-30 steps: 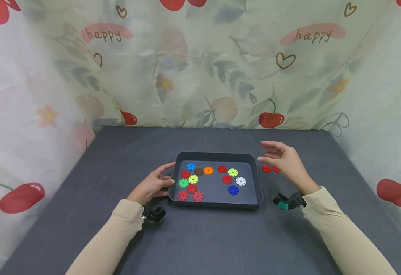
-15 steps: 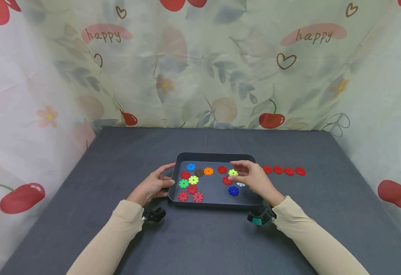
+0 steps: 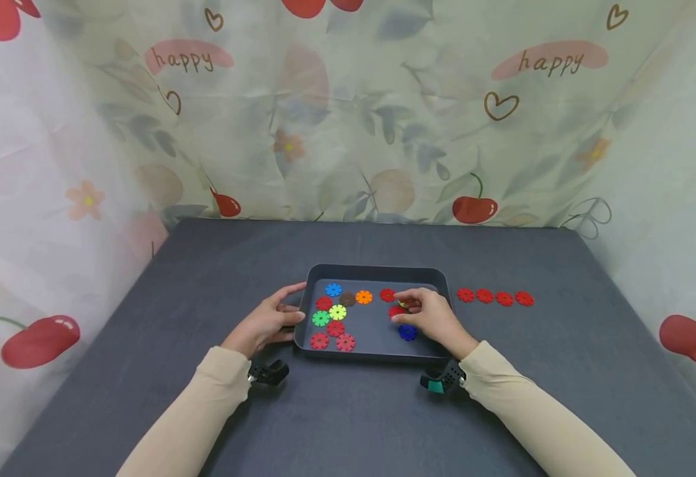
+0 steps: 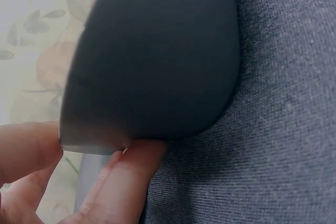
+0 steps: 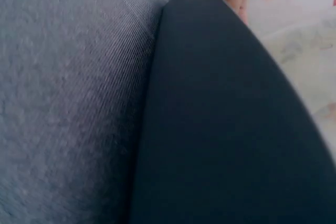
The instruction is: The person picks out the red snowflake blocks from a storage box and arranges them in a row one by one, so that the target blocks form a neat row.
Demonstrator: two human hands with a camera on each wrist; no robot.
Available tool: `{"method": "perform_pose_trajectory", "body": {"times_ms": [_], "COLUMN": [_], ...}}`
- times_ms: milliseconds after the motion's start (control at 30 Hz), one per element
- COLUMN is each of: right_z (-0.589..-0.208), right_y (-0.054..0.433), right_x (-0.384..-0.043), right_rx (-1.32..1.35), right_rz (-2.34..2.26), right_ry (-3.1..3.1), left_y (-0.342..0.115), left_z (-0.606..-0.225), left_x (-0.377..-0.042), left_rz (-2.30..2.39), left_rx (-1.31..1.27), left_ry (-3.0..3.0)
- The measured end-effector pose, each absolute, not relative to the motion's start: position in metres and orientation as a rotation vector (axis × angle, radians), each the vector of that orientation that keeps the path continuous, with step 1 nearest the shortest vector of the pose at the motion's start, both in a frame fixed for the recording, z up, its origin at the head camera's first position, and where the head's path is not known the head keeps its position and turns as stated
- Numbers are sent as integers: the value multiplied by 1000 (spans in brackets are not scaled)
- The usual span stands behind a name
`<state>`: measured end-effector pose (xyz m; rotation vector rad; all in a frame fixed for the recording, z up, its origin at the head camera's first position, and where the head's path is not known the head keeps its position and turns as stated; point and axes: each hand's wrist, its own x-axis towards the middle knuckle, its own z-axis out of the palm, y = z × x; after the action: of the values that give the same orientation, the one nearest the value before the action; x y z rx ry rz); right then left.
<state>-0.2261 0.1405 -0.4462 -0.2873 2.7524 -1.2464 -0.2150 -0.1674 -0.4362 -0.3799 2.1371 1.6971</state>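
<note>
A dark rectangular tray (image 3: 378, 354) holds several notched plastic discs in different colours. My left hand (image 3: 266, 324) holds its left end, fingertips at the rim and outer wall; in the left wrist view the fingers (image 4: 121, 190) touch the tray wall (image 4: 152, 61). Over the tray's right part is my right hand (image 3: 428, 317), thumb and fingertips apart around a red disc (image 3: 394, 311). Another red disc (image 3: 386, 295) lies just beyond the fingertips, and a dark blue disc (image 3: 407, 332) below the thumb. The hand mostly covers a yellow disc and hides the white one.
Right of the tray, several red discs (image 3: 484, 296) lie in a row on the dark cloth-covered table (image 3: 348, 424). Blue (image 3: 333, 289), orange (image 3: 364, 297), green (image 3: 321, 318) and other discs lie in the tray's left half. A patterned curtain (image 3: 348, 119) encloses the back and sides.
My right hand has moved left from above the red row into the tray and lowered toward the discs, uncovering the row. My left hand stays at the tray's left end.
</note>
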Motion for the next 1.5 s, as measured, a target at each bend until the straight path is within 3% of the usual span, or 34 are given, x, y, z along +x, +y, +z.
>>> {"method": "perform_pose_trajectory", "body": {"times_ms": [867,1233,1500], "right_z": [-443,-444,-424], "right_y": [135,142,160], "right_x": [-238,-234,-228], "right_rx": [-363,-386,-349], "right_rz": [-930,-1093,-1204], "right_ry": [2794,2773,2809], "left_y": [-167,-167,-167], "left_z": [-435,-436,-436], "left_x": [-215,-214,-214], "left_rz": [1679,1673,1680], "left_rx": [-366,-366,-361], "left_ry": [2144,2157,2157]}}
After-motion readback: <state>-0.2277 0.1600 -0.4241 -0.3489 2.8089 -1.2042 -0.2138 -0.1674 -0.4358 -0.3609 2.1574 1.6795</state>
